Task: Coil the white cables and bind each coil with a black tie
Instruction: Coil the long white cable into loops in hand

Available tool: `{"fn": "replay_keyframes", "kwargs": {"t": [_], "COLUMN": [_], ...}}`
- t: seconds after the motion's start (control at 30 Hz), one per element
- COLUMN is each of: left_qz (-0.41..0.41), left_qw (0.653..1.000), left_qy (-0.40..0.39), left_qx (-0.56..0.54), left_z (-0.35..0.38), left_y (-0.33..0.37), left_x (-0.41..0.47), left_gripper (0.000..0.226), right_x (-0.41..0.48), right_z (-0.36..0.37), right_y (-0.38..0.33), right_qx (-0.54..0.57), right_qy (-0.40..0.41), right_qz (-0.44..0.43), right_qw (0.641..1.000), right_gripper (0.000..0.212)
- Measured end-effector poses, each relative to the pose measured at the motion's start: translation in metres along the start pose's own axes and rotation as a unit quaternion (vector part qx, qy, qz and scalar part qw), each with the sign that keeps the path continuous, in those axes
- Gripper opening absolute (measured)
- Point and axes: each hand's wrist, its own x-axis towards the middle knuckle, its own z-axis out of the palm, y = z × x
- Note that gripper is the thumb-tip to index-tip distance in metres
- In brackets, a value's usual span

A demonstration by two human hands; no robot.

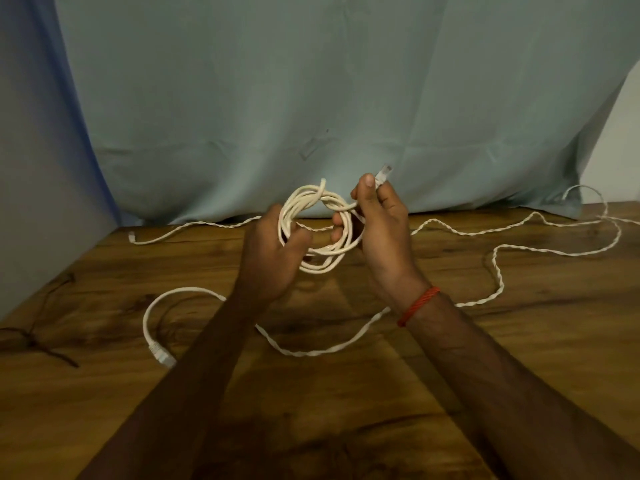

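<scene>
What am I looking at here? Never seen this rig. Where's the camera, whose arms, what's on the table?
There is no machine here. One camera worn on a person's head looks forward and down, so the two arms entering from below are the wearer's. The left hand grips a coil of white cable through its middle. The right hand pinches the plug at that cable's end, just above the coil. Both are held over a wooden table. On it lie loose cable, uncoiled, running right, a second plug at the front left, and dark strips at the far left that look like the black ties. A blue-grey cloth hangs behind. No tie is on the coil yet.
</scene>
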Motion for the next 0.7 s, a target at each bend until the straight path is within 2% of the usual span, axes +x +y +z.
{"fn": "replay_keyframes", "kwargs": {"t": [0.07,0.2,0.27,0.37,0.43,0.5,0.6,0.63,0.7], "left_qz": [0.025,0.064,0.115,0.186,0.197,0.161,0.010,-0.062,-0.173], "left_qw": [0.998,0.993,0.983,0.961,0.954,0.969,1.000,0.997,0.962], "left_qy": [-0.009,0.010,0.015,0.014,0.019,0.016,0.000,-0.016,-0.063], "left_qx": [0.049,0.099,0.142,0.206,0.224,0.186,0.025,-0.052,-0.201], "left_z": [-0.003,-0.012,-0.020,-0.023,-0.020,-0.016,-0.007,-0.006,-0.006], "left_y": [0.005,0.002,-0.001,-0.003,-0.004,-0.002,0.004,0.006,0.005], "left_x": [-0.001,0.004,0.006,0.008,0.007,0.005,-0.001,-0.001,0.002], "left_gripper": [0.021,0.035,0.030,0.026,0.028,0.029,0.021,0.025,0.037], "right_x": [0.001,0.003,0.003,0.005,0.008,0.009,0.010,0.010,0.011], "right_z": [0.003,0.012,0.017,0.018,0.016,0.013,0.004,0.001,-0.006], "right_y": [0.000,-0.001,0.000,0.000,0.002,0.003,0.011,0.013,0.015], "right_qx": [0.040,0.188,0.238,0.227,0.223,0.228,0.101,0.051,-0.060], "right_qy": [0.011,0.030,0.039,0.033,0.020,0.004,-0.022,-0.046,-0.099], "right_qz": [0.035,0.139,0.200,0.228,0.231,0.235,0.147,0.117,0.066], "right_qw": [0.999,0.972,0.950,0.946,0.947,0.945,0.984,0.991,0.991], "right_gripper": [0.026,0.027,0.027,0.022,0.021,0.020,0.029,0.037,0.054]}}
